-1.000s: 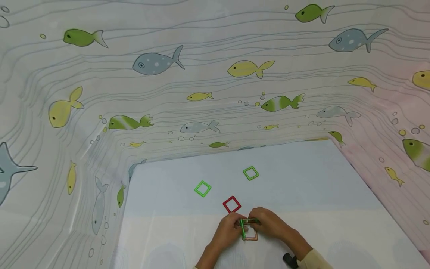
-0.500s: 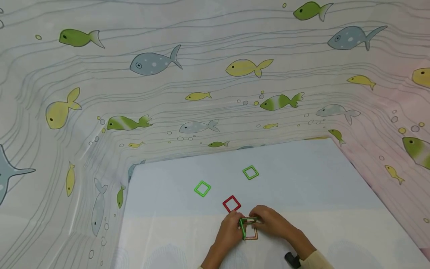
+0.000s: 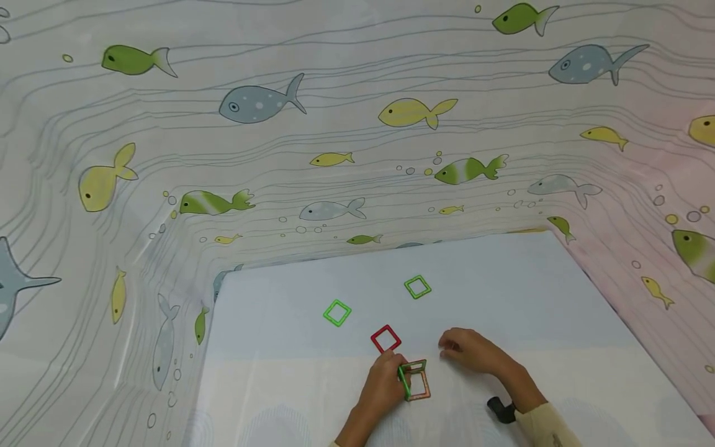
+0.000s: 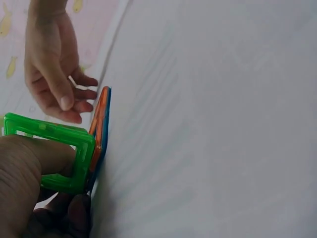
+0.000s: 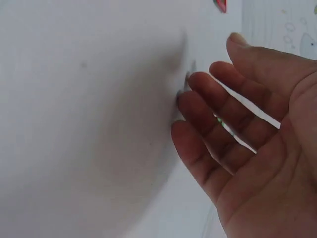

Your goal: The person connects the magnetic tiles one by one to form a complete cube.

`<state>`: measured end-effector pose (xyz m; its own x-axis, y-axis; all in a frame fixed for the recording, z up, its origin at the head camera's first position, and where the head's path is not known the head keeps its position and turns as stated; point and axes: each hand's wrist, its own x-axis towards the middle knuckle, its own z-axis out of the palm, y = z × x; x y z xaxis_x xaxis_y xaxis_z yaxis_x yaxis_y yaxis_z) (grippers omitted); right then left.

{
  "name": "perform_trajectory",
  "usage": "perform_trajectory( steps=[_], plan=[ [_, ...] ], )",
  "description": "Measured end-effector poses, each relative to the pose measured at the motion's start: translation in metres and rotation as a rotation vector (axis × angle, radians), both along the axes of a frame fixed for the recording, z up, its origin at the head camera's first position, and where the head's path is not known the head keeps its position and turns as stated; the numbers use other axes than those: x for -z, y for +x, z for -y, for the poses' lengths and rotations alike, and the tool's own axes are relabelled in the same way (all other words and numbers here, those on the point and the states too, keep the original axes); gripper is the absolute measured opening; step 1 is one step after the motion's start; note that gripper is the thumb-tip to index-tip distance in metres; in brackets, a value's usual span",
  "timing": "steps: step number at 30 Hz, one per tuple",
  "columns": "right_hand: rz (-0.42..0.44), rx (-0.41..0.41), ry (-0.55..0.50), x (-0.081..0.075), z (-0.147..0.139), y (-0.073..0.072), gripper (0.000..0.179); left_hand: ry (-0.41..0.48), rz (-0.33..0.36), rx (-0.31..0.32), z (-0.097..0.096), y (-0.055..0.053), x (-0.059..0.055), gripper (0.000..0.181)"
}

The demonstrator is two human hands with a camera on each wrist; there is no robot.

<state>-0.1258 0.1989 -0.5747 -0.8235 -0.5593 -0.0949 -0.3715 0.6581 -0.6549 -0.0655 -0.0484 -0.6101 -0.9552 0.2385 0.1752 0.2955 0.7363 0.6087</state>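
My left hand (image 3: pixel 380 386) grips a small open build of square magnetic tiles near the front of the table. A green magnetic tile (image 3: pixel 403 382) stands upright on its left side, another green tile (image 3: pixel 416 363) stands at the back, and an orange tile (image 3: pixel 418 396) lies at the bottom. In the left wrist view, fingers curl round the green tile and a blue layer (image 4: pixel 105 139) shows beneath the orange one. My right hand (image 3: pixel 472 352) hovers to the right, apart from the build, its fingers loosely bent with nothing in them, as the right wrist view confirms.
A red square tile (image 3: pixel 394 333) lies flat just beyond my left hand. Farther back lie two green square tiles (image 3: pixel 330 307), one left and one right. A black device (image 3: pixel 501 410) sits at my right wrist. Fish-patterned sheeting (image 3: pixel 335 180) rises behind the white tabletop (image 3: pixel 279 335).
My right hand has let go of the back green tile and moved away to the right. My left hand still holds the build, which has barely moved.
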Motion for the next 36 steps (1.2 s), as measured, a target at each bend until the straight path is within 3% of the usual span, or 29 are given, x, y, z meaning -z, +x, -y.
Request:
perform_trajectory(
  steps=[4, 12, 19, 28, 36],
  plan=[
    [-0.041, 0.040, 0.016, -0.004, 0.002, -0.007, 0.007, -0.001, -0.002, -0.001, 0.000, 0.001, 0.000, 0.013],
    [-0.118, 0.138, 0.044, -0.006, 0.014, -0.022, 0.009, 0.021, 0.059, -0.038, -0.001, 0.002, 0.004, 0.014],
    [-0.110, 0.262, 0.046, -0.009, 0.026, -0.044, 0.007, 0.041, 0.064, -0.070, -0.002, 0.004, 0.003, 0.016],
    [-0.158, 0.383, 0.093, 0.006, 0.038, -0.071, 0.031, 0.083, 0.079, -0.108, -0.006, 0.007, 0.007, 0.020],
    [-0.203, 0.433, 0.186, 0.019, 0.049, -0.094, 0.058, 0.125, 0.023, -0.121, -0.009, 0.009, 0.014, 0.025]
  ],
)
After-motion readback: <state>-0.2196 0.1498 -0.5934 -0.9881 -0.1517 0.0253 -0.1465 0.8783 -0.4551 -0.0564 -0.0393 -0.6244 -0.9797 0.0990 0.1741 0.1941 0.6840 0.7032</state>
